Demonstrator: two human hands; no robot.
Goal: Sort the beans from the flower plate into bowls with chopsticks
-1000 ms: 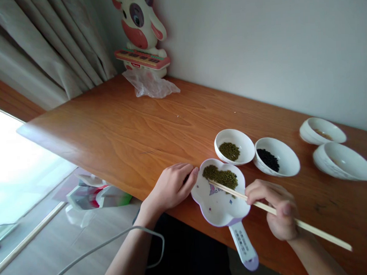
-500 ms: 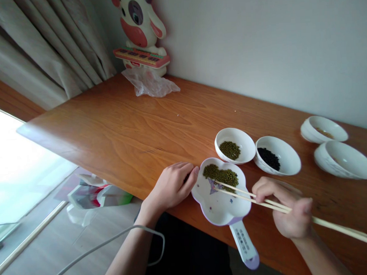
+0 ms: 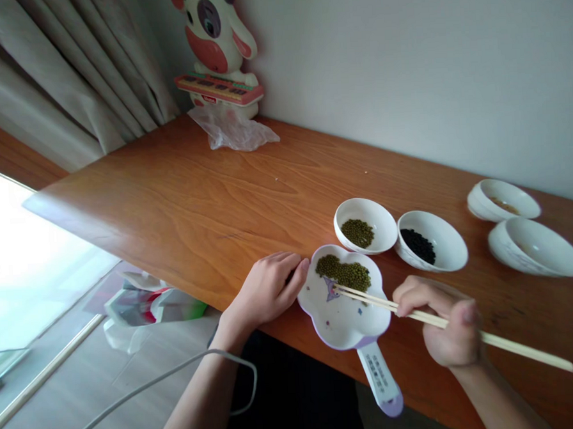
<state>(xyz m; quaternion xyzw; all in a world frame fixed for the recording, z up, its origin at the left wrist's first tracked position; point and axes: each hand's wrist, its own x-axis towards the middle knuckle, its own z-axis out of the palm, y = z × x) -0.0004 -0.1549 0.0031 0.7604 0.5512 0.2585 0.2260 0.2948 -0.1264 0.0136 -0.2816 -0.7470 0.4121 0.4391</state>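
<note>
My right hand [image 3: 441, 325] is closed round a pair of wooden chopsticks [image 3: 514, 346]. Their tips lie close together at the near edge of a heap of green beans [image 3: 343, 273] in a white flower-shaped dish [image 3: 337, 317] with a lilac handle [image 3: 379, 379] sticking out over the table's front edge. My left hand [image 3: 266, 289] rests on the table with curled fingers touching the dish's left rim. Just behind stand a small white bowl of green beans [image 3: 364, 225] and a white bowl of black beans [image 3: 429, 242].
Two more white bowls [image 3: 501, 200] [image 3: 533, 247] stand at the far right. A cow-shaped toy [image 3: 215, 45] and a crumpled clear bag [image 3: 231, 131] sit at the back by the wall and curtain. A white cable [image 3: 180, 377] hangs below the wooden table [image 3: 180, 207].
The chopstick tips, spread apart half a second ago, have closed together at the green beans. My right hand has shifted slightly right since a second ago. My left hand stays put.
</note>
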